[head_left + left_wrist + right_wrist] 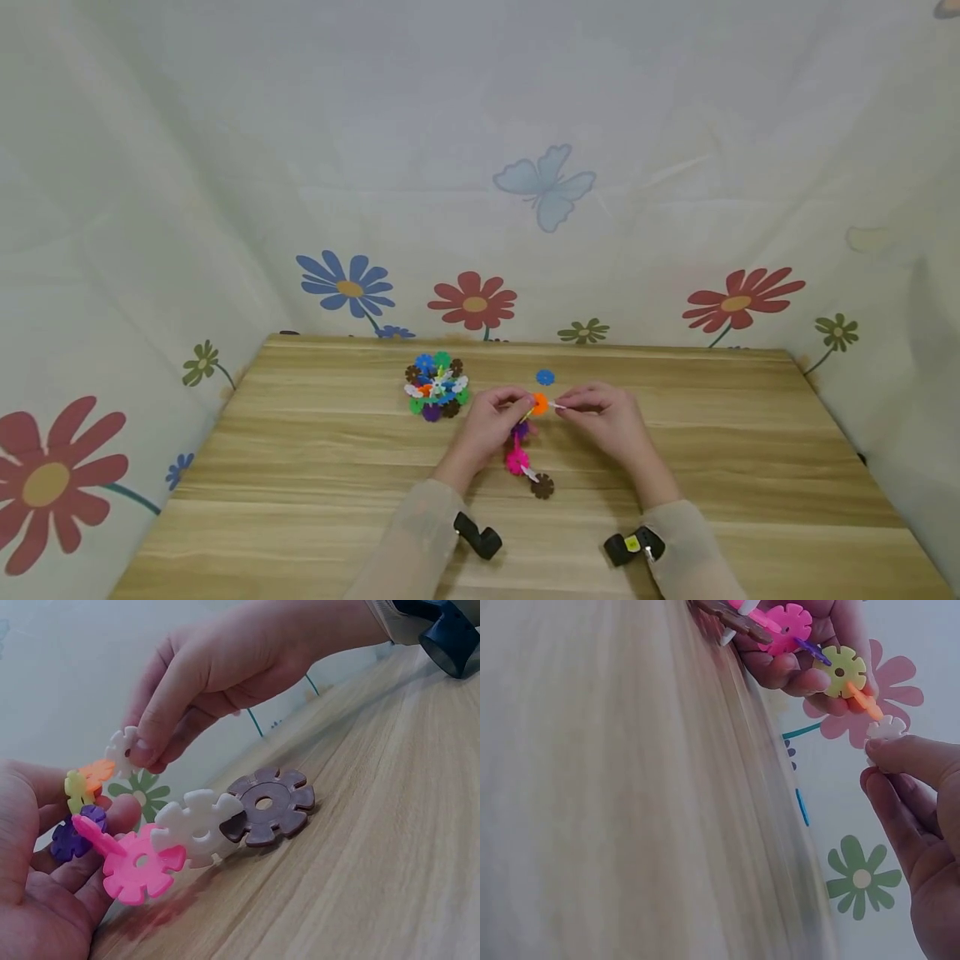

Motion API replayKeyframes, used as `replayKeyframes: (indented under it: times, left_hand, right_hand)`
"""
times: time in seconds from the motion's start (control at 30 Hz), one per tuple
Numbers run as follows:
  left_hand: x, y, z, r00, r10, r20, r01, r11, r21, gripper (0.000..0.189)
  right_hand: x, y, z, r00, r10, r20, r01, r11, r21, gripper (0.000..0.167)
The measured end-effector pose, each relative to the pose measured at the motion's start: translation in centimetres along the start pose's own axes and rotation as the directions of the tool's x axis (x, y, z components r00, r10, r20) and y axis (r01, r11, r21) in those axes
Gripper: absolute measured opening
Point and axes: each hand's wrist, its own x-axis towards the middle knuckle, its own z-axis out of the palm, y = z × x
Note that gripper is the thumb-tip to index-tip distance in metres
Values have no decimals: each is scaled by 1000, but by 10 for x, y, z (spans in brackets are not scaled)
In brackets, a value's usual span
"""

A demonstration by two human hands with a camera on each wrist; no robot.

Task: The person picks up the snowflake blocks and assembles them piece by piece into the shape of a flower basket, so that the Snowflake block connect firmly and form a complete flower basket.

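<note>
My left hand point(491, 423) holds a chain of interlocking plastic snowflake discs, its fingers about the yellow disc point(829, 681) and the purple disc point(66, 844). From there the chain hangs down through a pink disc point(124, 885) and a white disc point(176, 829) to a brown disc point(296, 817) close over the table. An orange disc point(540, 400) sticks out from the yellow one, toward the right. Between thumb and fingers, my right hand point(607, 417) pinches another white disc point(889, 727), its edge right at the orange disc's rim.
On the wooden table point(300, 500), a cluster of joined discs point(431, 412) in several colours stands left of the hands. A single blue disc point(545, 377) lies just behind them. A flower-printed cloth point(637, 250) hangs beyond the table's back edge.
</note>
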Motion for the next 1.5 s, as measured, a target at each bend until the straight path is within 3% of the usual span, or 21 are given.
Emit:
replayKeyframes:
  times: [0.33, 1.0, 1.23, 1.5]
  left_hand:
    - [0, 3, 1, 1000, 22, 20, -23, 1000, 14, 21]
    - [-2, 4, -1, 1000, 23, 16, -23, 999, -34, 21]
    - [-4, 5, 1, 999, -20, 28, 22, 999, -44, 21]
    - [-2, 3, 2, 1000, -11, 28, 11, 1000, 22, 27]
  right_hand:
    - [1, -8, -2, 1000, 1, 25, 0, 999, -51, 10]
    - [3, -10, 5, 986, -168, -4, 167, 984, -64, 17]
    - [4, -12, 7, 995, -101, 0, 101, 993, -55, 14]
    - [4, -14, 7, 999, -31, -38, 33, 998, 46, 17]
